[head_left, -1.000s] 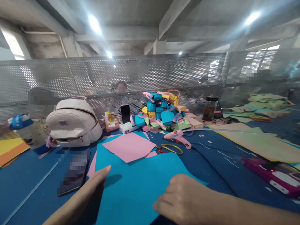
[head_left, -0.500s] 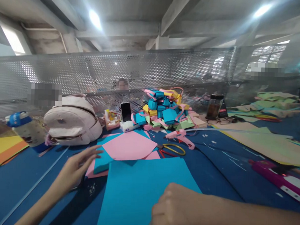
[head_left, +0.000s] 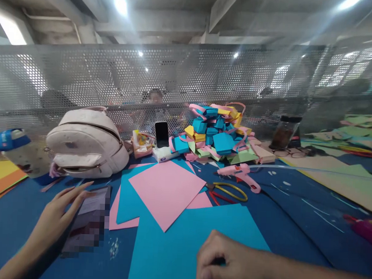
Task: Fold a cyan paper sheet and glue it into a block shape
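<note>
My left hand [head_left: 63, 210] is open with its fingers stretched out. It is over the left edge of a flat, dark-rimmed rectangular object [head_left: 93, 205], partly blurred, on the table. On a large blue paper sheet [head_left: 166, 248], my right hand [head_left: 221, 256] rests with its fingers curled; whatever they may hold is hidden. A pink paper sheet [head_left: 167, 191] overlaps the blue sheet's far edge and lies across other blue and pink sheets. Just beyond the blue sheet are scissors [head_left: 229, 192] with yellow and red handles.
A pink glue gun [head_left: 241, 174] trails a black cord rightward. Behind stands a heap of coloured paper boxes [head_left: 216, 132], with a phone [head_left: 161, 133] beside it. A white backpack [head_left: 86, 144] and a bottle [head_left: 22, 154] are left. A perforated metal screen [head_left: 182, 74] borders the table.
My left hand has moved left, away from the stacked sheets, and the flat rectangular object shows more. My right hand stays curled on the blue sheet. The view has shifted.
</note>
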Available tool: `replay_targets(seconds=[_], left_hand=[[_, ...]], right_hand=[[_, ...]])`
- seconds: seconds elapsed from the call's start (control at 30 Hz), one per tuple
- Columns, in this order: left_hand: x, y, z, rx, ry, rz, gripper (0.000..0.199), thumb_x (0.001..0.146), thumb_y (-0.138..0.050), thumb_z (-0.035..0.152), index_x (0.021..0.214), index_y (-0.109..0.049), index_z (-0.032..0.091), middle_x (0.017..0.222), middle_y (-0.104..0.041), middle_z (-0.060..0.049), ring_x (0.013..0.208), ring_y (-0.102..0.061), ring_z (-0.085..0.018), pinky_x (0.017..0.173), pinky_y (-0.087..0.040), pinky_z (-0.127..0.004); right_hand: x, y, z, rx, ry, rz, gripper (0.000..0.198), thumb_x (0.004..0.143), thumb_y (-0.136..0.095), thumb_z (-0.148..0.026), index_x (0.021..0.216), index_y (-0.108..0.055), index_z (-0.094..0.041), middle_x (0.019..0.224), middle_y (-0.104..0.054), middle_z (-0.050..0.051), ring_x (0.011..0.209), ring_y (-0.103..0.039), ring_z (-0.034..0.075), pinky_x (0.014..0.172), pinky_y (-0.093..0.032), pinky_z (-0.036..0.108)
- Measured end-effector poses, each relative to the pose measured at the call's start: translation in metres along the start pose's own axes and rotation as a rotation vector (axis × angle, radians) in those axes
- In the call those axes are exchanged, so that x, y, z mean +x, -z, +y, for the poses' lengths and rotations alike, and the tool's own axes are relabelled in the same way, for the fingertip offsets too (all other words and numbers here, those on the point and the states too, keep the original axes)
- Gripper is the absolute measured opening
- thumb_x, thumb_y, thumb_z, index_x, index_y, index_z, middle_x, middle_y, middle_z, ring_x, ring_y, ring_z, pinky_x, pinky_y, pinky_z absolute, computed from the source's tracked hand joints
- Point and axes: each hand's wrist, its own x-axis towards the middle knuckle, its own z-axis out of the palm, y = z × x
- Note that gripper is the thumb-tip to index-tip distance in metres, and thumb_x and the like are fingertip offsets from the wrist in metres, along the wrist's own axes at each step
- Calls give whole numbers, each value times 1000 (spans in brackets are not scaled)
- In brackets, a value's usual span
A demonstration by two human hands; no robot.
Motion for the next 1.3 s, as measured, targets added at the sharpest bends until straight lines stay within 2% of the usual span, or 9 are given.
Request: replay_targets(seconds=[0.1,0.2,0.33,0.47,0.67,0.83,1.0,1.17,1.3], left_hand=[[-1,-3,-3,24,8,-15,44,97,-36,50,122,-65,29,133,-62,-1,125,-53,-29,102,-43,-45],[-3,-3,-5,49,-31,-17,41,97,-35,48,113,-69,30,135,-61,4,128,-49,-29,106,-41,-46],[-4,-2,-6,108,-166,6,39,96,-38,47,108,-71,29,130,-65,6,131,-45,-31,108,-38,-49],[-3,-1,-7,149,-295,-23,34,97,-41,43,107,-70,29,132,-63,7,127,-50,-27,112,-34,-49],[-3,0,-9,215,-325,-44,33,99,-40,42,109,-69,27,129,-65,6,126,-53,-24,110,-37,-45],[-4,0,-9,189,-342,-19,33,100,-41,39,116,-66,28,131,-64,6,131,-48,-24,114,-31,-47],[-5,2,-4,129,-322,36,31,98,-42,36,115,-68,30,130,-64,8,134,-45,-26,113,-34,-48],[-6,2,-4,70,-421,-37,32,98,-41,29,117,-66,33,132,-63,8,123,-57,-20,118,-25,-45],[-8,-2,-6,46,-458,-76,34,97,-41,28,122,-64,32,133,-62,5,125,-57,-21,119,-23,-45]], right_hand=[[0,0,2,-17,22,43,58,89,-53,-61,80,-76,-8,60,-63,6,47,-55,9,49,-43,18],[0,0,5,-33,26,45,59,90,-52,-61,80,-76,-8,59,-61,5,49,-56,10,50,-44,19],[0,0,4,-37,27,45,59,90,-52,-60,80,-76,-8,58,-61,5,48,-56,10,51,-44,19],[1,1,2,-14,43,21,62,90,-50,-63,81,-76,-7,57,-60,5,44,-53,9,49,-44,19],[0,1,1,-11,36,18,54,92,-52,-54,81,-76,-7,60,-62,6,43,-52,7,48,-43,18],[1,1,-1,-20,37,7,60,91,-49,-61,81,-76,-8,58,-61,5,42,-50,7,48,-43,18],[1,0,-2,-11,26,16,65,90,-48,-66,79,-76,-9,55,-60,5,41,-50,8,47,-42,18],[1,0,-1,4,48,11,56,93,-51,-56,82,-76,-8,57,-61,5,42,-51,7,47,-42,17],[0,0,-1,22,52,24,50,92,-54,-52,81,-76,-8,56,-61,5,41,-50,7,47,-42,17]])
